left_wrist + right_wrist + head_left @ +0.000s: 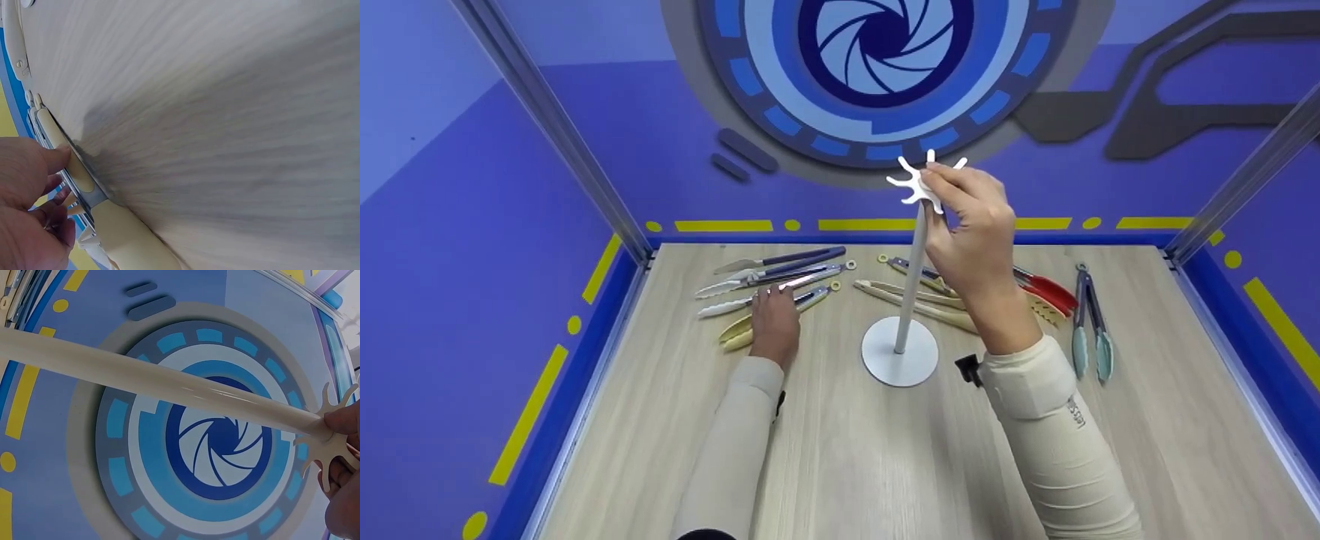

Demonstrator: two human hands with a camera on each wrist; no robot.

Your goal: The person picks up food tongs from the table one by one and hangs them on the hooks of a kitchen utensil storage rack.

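Note:
A white stand has a round base (885, 364) on the table, a slim pole (911, 292) and a star-shaped top of curved hooks (913, 185). My right hand (976, 229) pinches this top between thumb and fingers. The right wrist view shows the pole (169, 385) running up to the thumb. On the left side, my left hand (776, 322) grips pale yellow tongs (736, 334) lying at the front of a row. Its thumb (61, 157) lies on the yellow handle in the left wrist view, with the other fingers bent at the far side.
Behind the yellow tongs lie several more tongs, among them white-tipped ones (720, 308) and dark-handled ones (802, 254). Right of the pole are beige tongs (877, 289), red-headed tongs (1051, 294) and teal-tipped tongs (1102, 352). Blue printed walls (825, 202) enclose the table.

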